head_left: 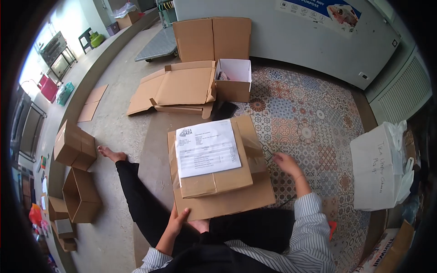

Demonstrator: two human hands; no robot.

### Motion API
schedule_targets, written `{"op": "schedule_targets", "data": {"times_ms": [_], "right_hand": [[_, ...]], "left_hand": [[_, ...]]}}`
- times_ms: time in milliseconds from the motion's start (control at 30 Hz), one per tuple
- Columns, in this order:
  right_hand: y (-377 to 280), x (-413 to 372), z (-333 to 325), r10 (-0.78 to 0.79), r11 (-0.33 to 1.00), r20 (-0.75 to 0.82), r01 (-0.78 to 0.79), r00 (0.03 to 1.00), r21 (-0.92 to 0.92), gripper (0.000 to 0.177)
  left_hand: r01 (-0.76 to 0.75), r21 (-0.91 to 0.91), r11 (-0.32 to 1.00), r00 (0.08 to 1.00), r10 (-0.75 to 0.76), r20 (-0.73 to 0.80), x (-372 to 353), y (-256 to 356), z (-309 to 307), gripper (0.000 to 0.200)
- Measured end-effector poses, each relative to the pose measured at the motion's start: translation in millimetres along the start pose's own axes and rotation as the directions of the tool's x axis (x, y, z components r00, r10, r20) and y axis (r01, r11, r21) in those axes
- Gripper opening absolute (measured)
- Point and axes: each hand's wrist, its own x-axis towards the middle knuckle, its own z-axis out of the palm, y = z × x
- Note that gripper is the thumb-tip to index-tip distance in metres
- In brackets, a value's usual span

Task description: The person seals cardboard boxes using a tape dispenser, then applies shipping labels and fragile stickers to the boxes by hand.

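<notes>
In front of me is a cardboard box (214, 187), taped with clear tape, on top of a wider, flat piece of cardboard (227, 207). A printed paper sheet (207, 150) with a logo and a table lies over the box's top. My left hand (176, 221) grips the near left edge of the flat cardboard, thumb on top; its other fingers are hidden underneath. To the right of the box, my right hand (287, 164) is apart from it above the patterned floor, fingers loosely bent and holding nothing visible.
Unfolded cardboard (182, 86) and a small open box (234, 88) lie ahead, before a large grey appliance (291, 41). Several boxes (75, 145) stand left. A white package (375, 168) with handwriting is at right. My legs flank the work area.
</notes>
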Motion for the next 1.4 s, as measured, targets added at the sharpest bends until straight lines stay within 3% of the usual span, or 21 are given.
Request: {"op": "schedule_targets", "data": {"times_ms": [100, 200, 233, 267, 300, 333, 367, 400, 467, 600, 700, 767, 933, 1033, 1067, 1133, 1200, 1267, 1300, 1367, 1400], "right_hand": [[-27.4, 108.4, -12.1, -0.236, 0.955, -0.176, 0.195, 0.956, -0.223, 0.044], [-91.6, 202.2, -18.8, -0.417, 0.864, -0.284, 0.28, 0.863, -0.418, 0.049], [-108.8, 235.2, -19.8, -0.576, 0.728, -0.29, 0.318, 0.765, -0.608, 0.051], [-127.3, 284.0, -11.2, -0.724, 0.557, -0.253, 0.327, 0.642, -0.764, 0.052], [-124.5, 311.0, -3.6, -0.802, 0.473, -0.23, 0.351, 0.551, -0.808, 0.043], [-122.3, 331.6, -1.3, -0.807, 0.47, -0.223, 0.365, 0.548, -0.804, 0.043], [-117.9, 348.4, 0.6, -0.697, 0.537, -0.211, 0.304, 0.685, -0.787, 0.036], [-113.0, 357.0, 4.4, -0.561, 0.594, -0.196, 0.226, 0.805, -0.772, 0.03], [-106.1, 326.2, -4.3, -0.536, 0.563, -0.189, 0.182, 0.823, -0.806, 0.025], [-19.0, 259.0, -25.9, -0.63, 0.495, -0.244, 0.139, 0.737, -0.858, 0.023], [53.2, 172.4, -41.7, -0.638, 0.497, -0.277, 0.11, 0.718, -0.861, 0.028], [80.2, 96.3, -45.6, -0.583, 0.521, -0.277, 0.09, 0.764, -0.849, 0.029], [112.0, -60.2, -43.2, -0.5, 0.548, -0.165, 0.163, 0.85, -0.821, 0.032], [105.3, -103.0, -48.3, -0.112, 0.856, 0.111, 0.153, 0.987, -0.493, 0.047], [105.4, -101.0, -52.5, -0.108, 0.861, 0.117, 0.151, 0.987, -0.486, 0.047], [93.4, -74.7, -70.6, -0.051, 0.99, 0.414, 0.102, 0.909, -0.102, 0.05], [92.4, -34.2, -66.1, 0.034, 0.844, 0.247, -0.16, 0.968, 0.511, 0.048], [100.4, 12.1, -47.8, 0.611, 0.389, 0.159, -0.468, 0.776, 0.793, 0.043], [95.6, 12.2, -44.8, 0.601, 0.394, 0.158, -0.463, 0.783, 0.794, 0.043], [85.3, 11.4, -36.5, 0.774, 0.523, 0.052, -0.683, 0.631, 0.511, 0.035], [141.5, 40.4, -15.0, 0.758, 0.616, -0.062, -0.682, 0.649, 0.394, 0.037]], "left_hand": [[0.135, -0.061, 0.989, 0.991, -0.134, 0.019, -5.1, 21.0, 11.0, 0.061], [-0.064, 0.081, 0.995, 0.967, 0.081, -0.24, 37.7, 31.0, -28.0, 0.057], [-0.24, 0.296, 0.924, 0.819, 0.357, -0.449, 106.7, 40.2, -98.7, 0.056], [-0.262, 0.631, 0.73, 0.538, 0.653, -0.533, 199.0, 67.6, -198.6, 0.055], [-0.075, 0.86, 0.505, 0.298, 0.834, -0.464, 258.7, 81.9, -275.9, 0.055], [0.126, 0.946, 0.3, 0.177, 0.931, -0.319, 287.6, 82.5, -323.3, 0.054], [-0.439, 0.5, 0.746, 0.124, 0.602, -0.789, 294.6, 116.5, -285.7, 0.046], [-0.429, 0.506, 0.748, 0.124, 0.603, -0.788, 294.9, 113.0, -288.9, 0.046], [-0.219, 0.847, 0.484, 0.208, 0.871, -0.444, 294.8, 95.7, -297.7, 0.045], [-0.262, 0.746, 0.612, 0.236, 0.79, -0.565, 305.4, 90.0, -298.5, 0.046], [-0.212, 0.218, 0.952, 0.79, 0.299, -0.535, 107.3, -5.6, -108.6, 0.05], [-0.004, 0.039, 0.999, 0.948, 0.016, -0.318, -1.1, -27.7, -27.3, 0.053], [0.203, -0.003, 0.979, 0.946, -0.197, -0.258, -18.7, -2.4, -3.8, 0.066], [0.124, -0.009, 0.992, 0.964, -0.122, -0.236, -15.3, -15.8, -14.9, 0.065], [0.121, 0.029, 0.992, 0.967, -0.112, -0.227, -13.4, -16.9, -17.5, 0.065], [0.108, 0.069, 0.992, 0.971, -0.09, -0.223, -10.1, -12.1, -13.1, 0.065], [0.054, 0.039, 0.998, 0.98, -0.045, -0.195, -7.8, -5.7, -3.0, 0.065], [0.032, 0.051, 0.998, 0.982, -0.022, -0.19, -7.7, -2.7, -1.5, 0.064], [0.035, 0.07, 0.997, 0.984, -0.022, -0.179, -6.8, 0.9, 3.2, 0.063], [0.027, 0.088, 0.996, 0.986, -0.012, -0.166, -6.1, 4.7, 8.1, 0.064], [0.0, 0.082, 0.997, 0.988, 0.013, -0.154, -4.6, 1.4, 6.3, 0.066]]}}
